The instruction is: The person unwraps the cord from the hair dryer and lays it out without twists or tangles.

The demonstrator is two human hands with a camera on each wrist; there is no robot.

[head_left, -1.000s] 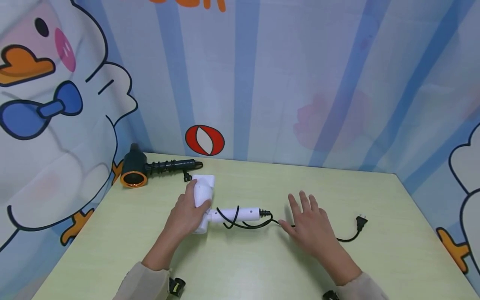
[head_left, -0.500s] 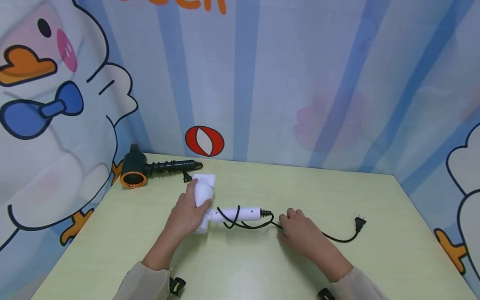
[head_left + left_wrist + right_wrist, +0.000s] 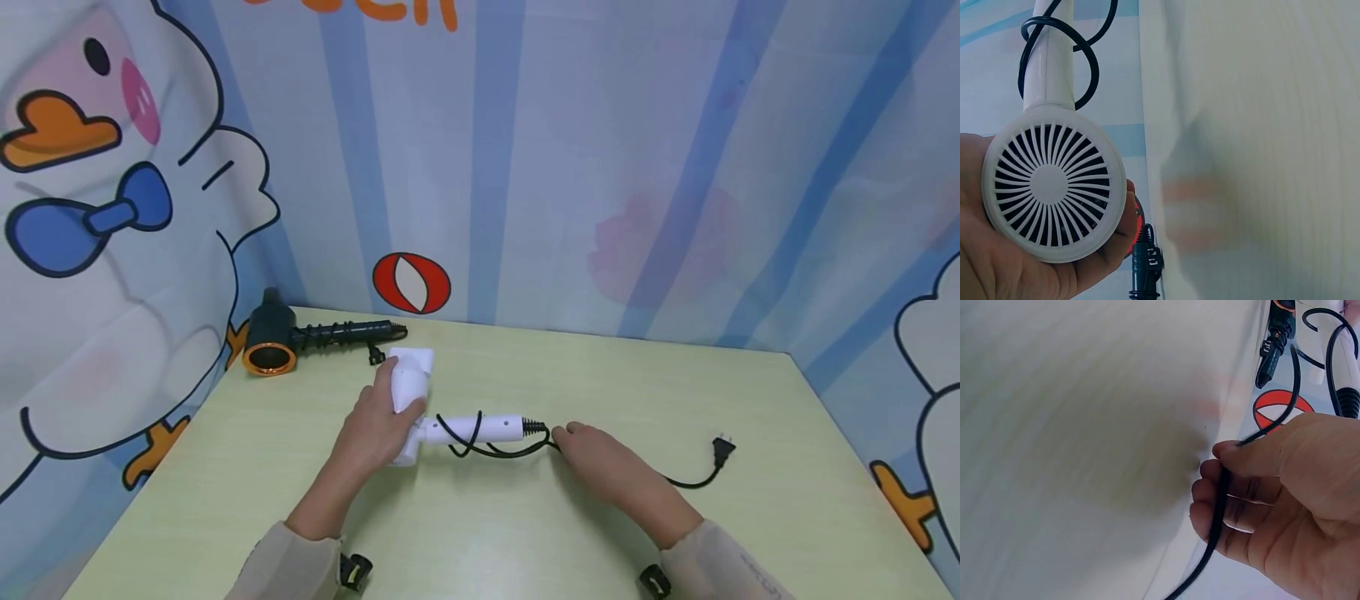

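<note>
My left hand [image 3: 375, 425] grips the body of a white hair dryer [image 3: 410, 383], whose round vent grille [image 3: 1047, 184] faces the left wrist camera. The dryer's handle [image 3: 487, 428] points right, with its black cord [image 3: 468, 446] looped loosely around it. Just past the handle's end, my right hand [image 3: 600, 458] pinches that cord. In the right wrist view the cord [image 3: 1219, 512] runs between thumb and fingertips and across the curled fingers [image 3: 1204, 490]. Beyond the hand, the cord's free end lies on the table with its two-pin plug [image 3: 723, 451].
A dark hair dryer [image 3: 270, 333] with an orange ring lies at the back left of the table [image 3: 480, 525], its cord wound around the handle. Behind the table's back edge hangs a printed blue-striped cloth [image 3: 562, 167].
The right hand has come down from a spread pose, moved left, and taken hold of the cord near the handle. My left hand keeps its grip on the white dryer.
</note>
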